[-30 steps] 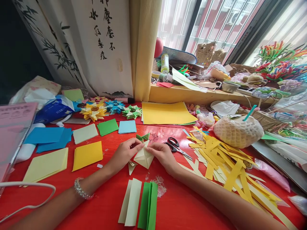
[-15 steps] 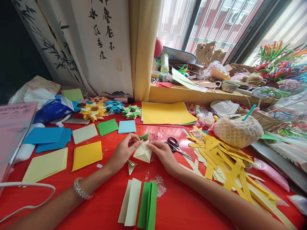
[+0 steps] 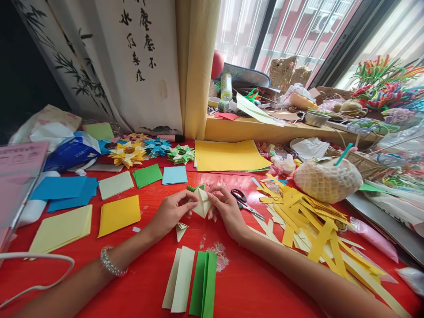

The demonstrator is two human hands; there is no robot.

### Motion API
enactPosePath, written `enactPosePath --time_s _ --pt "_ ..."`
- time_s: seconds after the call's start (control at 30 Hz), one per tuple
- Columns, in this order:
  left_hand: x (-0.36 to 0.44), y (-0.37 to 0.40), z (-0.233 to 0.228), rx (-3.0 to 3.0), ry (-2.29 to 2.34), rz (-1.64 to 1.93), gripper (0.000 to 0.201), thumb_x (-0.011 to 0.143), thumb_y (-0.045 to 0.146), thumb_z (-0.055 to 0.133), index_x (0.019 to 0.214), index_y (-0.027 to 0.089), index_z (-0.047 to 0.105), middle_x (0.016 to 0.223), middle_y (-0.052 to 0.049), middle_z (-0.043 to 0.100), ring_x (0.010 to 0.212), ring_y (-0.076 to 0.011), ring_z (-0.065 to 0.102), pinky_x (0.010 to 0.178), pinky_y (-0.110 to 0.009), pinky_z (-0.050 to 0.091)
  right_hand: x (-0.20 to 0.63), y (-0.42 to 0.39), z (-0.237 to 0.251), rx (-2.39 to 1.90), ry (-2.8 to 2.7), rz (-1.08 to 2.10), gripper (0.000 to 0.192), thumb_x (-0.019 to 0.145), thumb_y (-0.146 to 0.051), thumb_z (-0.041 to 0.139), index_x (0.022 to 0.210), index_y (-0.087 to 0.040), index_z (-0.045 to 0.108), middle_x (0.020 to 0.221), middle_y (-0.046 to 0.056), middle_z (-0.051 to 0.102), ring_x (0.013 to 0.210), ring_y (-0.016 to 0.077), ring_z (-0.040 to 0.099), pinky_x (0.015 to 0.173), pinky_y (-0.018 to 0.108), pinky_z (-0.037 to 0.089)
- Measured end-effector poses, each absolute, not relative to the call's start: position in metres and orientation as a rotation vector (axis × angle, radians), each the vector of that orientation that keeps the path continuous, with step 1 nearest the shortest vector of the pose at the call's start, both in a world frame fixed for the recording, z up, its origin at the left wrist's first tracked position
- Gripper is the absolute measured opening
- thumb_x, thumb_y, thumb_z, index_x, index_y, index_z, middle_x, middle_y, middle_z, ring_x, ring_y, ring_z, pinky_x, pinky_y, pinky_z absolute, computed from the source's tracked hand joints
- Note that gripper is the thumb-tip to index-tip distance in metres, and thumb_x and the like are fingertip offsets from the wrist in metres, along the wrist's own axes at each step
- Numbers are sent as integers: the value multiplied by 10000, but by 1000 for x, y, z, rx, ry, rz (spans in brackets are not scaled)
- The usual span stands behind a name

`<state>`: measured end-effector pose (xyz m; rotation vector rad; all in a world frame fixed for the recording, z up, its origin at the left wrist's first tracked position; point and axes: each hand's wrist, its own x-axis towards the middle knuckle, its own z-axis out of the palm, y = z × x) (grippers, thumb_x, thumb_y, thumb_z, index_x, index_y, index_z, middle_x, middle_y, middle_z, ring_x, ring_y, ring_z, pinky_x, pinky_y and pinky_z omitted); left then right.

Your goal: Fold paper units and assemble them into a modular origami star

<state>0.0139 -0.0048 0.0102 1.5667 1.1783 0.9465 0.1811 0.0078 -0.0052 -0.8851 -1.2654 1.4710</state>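
A cream piece of folded paper [image 3: 202, 204] is held up between my two hands above the red table. My left hand [image 3: 172, 209] pinches its left edge between thumb and fingers. On the other side my right hand [image 3: 226, 206] grips the right edge the same way. Just behind lies a green folded paper piece [image 3: 196, 188], partly covered by the cream one. A small cream folded piece [image 3: 181, 230] rests below my left fingers. Closer to me are cream folded strips [image 3: 183, 279] and green folded strips [image 3: 203, 282], side by side.
Black-handled scissors [image 3: 247, 203] lie right of my right hand, beside a heap of yellow paper strips [image 3: 298, 212]. Stacks of yellow paper [image 3: 119, 215] and blue paper [image 3: 59, 187] sit at left. Finished paper stars [image 3: 128, 153] stand behind. A netted coconut-like fruit with a straw [image 3: 327, 179] is at right.
The cream paper has been lifted and turned from lying nearly flat to a more upright, pointed shape. Both hands have shifted slightly, and my right fingers have curled around its edge.
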Motion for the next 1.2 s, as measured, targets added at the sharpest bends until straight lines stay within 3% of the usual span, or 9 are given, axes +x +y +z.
enactPosePath --time_s 0.27,0.47,0.67,1.0,1.2 --pt "12 2 5 1449 1143 1081 353 734 332 570 1048 207 466 705 31 540 556 -98 506 544 -216 419 180 9 -4 -896 -1278 1560 301 766 -394 543 969 -173 526 558 -23 573 464 113 562 431 205 403" --pt "13 2 8 1397 1132 1028 263 721 344 584 906 162 539 777 -10 587 600 -105 497 533 -207 412 181 10 -5 -891 -1259 1593 242 751 -359 564 894 -164 575 570 -9 598 477 120 555 469 231 414" --pt "12 1 10 1415 1089 936 266 738 362 554 918 166 571 820 -23 611 550 -98 504 566 -232 426 182 10 -4 -906 -1182 1581 199 732 -295 583 895 -183 576 546 -22 577 476 118 540 475 234 398" --pt "10 3 6 1201 1122 1071 261 719 299 600 938 164 638 617 2 621 575 -116 551 642 -241 431 182 11 -6 -886 -1095 1579 156 726 -247 568 858 -189 627 602 -7 605 541 114 554 558 241 429" --pt "9 3 7 1079 1074 1119 226 703 267 627 893 149 662 659 -16 642 559 -97 547 620 -230 444 182 11 -5 -863 -1083 1585 139 720 -239 565 824 -178 634 682 7 603 566 111 554 563 237 438"
